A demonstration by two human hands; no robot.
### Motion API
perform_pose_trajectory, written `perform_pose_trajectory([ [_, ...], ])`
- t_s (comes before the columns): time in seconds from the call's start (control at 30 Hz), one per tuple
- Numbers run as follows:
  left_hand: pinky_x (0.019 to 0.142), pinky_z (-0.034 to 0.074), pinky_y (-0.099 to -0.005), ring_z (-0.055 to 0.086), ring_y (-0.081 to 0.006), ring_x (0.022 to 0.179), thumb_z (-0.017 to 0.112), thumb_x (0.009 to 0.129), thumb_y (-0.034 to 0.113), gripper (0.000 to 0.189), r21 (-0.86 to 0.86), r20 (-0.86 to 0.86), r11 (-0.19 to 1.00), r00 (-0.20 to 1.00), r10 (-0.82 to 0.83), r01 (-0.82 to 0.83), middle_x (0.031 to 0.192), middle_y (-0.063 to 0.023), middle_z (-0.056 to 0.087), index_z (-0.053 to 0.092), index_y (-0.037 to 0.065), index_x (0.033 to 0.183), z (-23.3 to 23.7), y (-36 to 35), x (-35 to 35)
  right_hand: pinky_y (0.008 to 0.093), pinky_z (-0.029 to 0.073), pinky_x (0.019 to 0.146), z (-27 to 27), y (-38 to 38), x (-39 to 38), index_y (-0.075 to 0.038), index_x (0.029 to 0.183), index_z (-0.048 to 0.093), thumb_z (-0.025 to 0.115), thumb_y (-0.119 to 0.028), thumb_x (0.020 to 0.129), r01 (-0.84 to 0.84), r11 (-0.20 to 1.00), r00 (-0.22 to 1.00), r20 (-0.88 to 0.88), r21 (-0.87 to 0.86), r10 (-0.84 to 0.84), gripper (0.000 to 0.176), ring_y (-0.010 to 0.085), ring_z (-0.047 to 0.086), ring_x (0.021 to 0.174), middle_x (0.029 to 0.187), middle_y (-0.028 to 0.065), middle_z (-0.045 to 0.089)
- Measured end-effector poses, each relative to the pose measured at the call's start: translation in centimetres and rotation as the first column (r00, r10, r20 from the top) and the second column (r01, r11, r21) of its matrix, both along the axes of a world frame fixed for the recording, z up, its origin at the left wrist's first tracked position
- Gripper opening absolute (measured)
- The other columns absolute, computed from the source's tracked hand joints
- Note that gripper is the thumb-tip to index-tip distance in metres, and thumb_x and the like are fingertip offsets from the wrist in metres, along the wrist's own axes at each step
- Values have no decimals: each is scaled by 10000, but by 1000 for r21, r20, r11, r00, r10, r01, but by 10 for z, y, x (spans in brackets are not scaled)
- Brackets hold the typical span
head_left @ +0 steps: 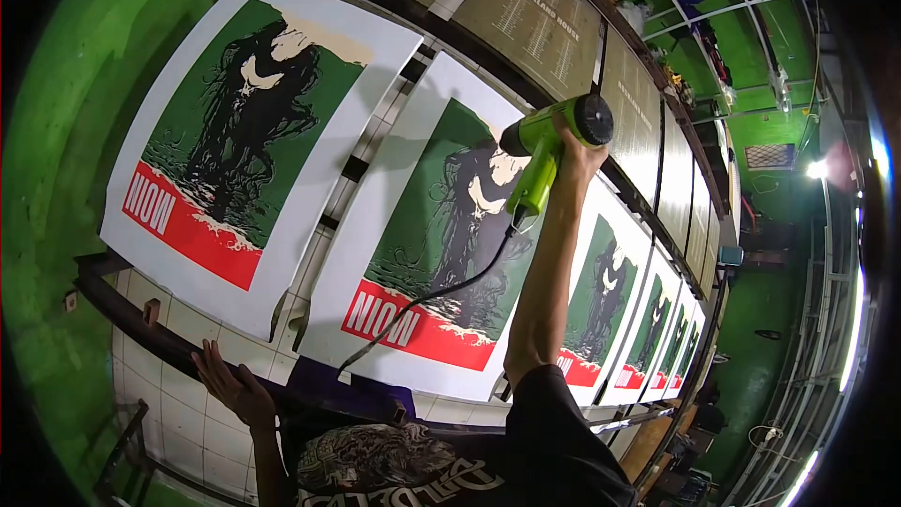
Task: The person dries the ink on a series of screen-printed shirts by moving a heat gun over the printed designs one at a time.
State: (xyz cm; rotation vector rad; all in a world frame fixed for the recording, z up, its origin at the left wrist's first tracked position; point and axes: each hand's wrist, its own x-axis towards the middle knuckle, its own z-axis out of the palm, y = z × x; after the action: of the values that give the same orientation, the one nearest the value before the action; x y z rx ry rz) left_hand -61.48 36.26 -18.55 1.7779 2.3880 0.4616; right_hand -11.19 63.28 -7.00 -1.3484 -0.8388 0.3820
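My right hand (pixel 580 155) is wrapped around the handle of a lime-green heat gun (pixel 538 178) with a black nozzle and a round black rear vent. Its nozzle points left, close over the top part of a printed poster (pixel 413 258) showing a dark embracing couple on green above a red band. A black cord (pixel 460 284) trails from the handle down across this print. My left hand (pixel 235 387) is open, fingers stretched, by the dark front rail (pixel 178 330). Left of the heat gun lies a matching poster (pixel 239 131).
More matching posters (pixel 601 310) run in a row to the right. Behind them stand tan printed panels (pixel 535 23) lettered "Rockland House". White tiles (pixel 211 413) show below the rail. A green wall (pixel 66 131) rises at the left, and metal racks (pixel 751 5) are at the upper right.
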Motion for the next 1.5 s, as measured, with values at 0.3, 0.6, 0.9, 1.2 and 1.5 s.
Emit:
perform_pose_trajectory([
  [0.3, 1193, 125, -533, 214, -362, 1471, 344, 998, 251, 504, -34, -11, 999, 1000, 9, -9, 1526, -145, 374, 394, 20, 1443, 0, 0, -1, 293, 521, 774, 1, -8, 1, 25, 986, 687, 823, -55, 648, -66, 996, 993, 91, -64, 72, 373, 157, 658, 781, 907, 74, 698],
  [0.6, 1192, 125, -535, 215, -368, 1469, 334, 1002, 270, 508, -50, -4, 999, 1000, 21, -21, 1525, -150, 373, 395, 21, 1441, 4, 1, 1, 302, 532, 774, 3, -11, -5, 20, 1019, 685, 820, -65, 651, -133, 987, 987, 81, -86, 140, 401, 161, 665, 789, 925, 82, 705],
  [0.9, 1194, 131, -528, 227, -370, 1464, 347, 985, 244, 514, -15, 11, 1000, 1000, 15, -15, 1516, -156, 382, 391, 15, 1442, 1, 1, 0, 303, 531, 764, 9, -14, -21, 26, 1004, 685, 818, -58, 656, -140, 984, 985, 90, -114, 151, 382, 163, 665, 791, 914, 82, 705],
  [1.2, 1190, 152, -525, 235, -371, 1460, 363, 977, 230, 516, -30, 16, 999, 1000, 21, -20, 1507, -166, 388, 392, 2, 1439, 5, 2, 1, 303, 537, 764, 5, -12, -21, 30, 1005, 684, 822, -38, 651, -183, 980, 974, 121, -73, 191, 386, 161, 667, 790, 906, 84, 704],
  [1.5, 1189, 159, -522, 238, -369, 1459, 365, 981, 241, 519, -20, 11, 1000, 1000, 9, -9, 1510, -159, 386, 386, 14, 1446, 4, 1, 0, 300, 533, 767, 5, -13, -22, 27, 998, 692, 810, -35, 661, -170, 983, 983, 64, -75, 174, 362, 155, 664, 796, 913, 81, 707],
])
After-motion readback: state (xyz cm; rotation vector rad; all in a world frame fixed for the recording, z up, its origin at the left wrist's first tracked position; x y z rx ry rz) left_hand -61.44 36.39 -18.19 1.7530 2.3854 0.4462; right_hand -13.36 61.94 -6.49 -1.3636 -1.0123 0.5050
